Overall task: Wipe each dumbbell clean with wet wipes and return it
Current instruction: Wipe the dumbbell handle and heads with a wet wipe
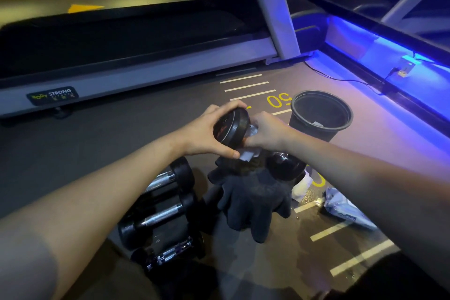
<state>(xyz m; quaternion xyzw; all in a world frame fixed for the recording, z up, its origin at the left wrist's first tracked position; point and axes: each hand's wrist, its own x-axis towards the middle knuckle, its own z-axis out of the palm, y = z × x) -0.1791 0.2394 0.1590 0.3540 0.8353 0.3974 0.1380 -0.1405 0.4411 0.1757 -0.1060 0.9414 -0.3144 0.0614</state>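
Gripping the near head of the raised dumbbell from the outside, the left hand has fingers over the top and thumb under it, while the right hand just beyond pinches a white wet wipe around the handle. The dumbbell is likely heavy, rigid and slick where damp, so the broad rubber head gives the surest hold. Its long axis appears to run from the left palm down toward the far head under the right wrist.
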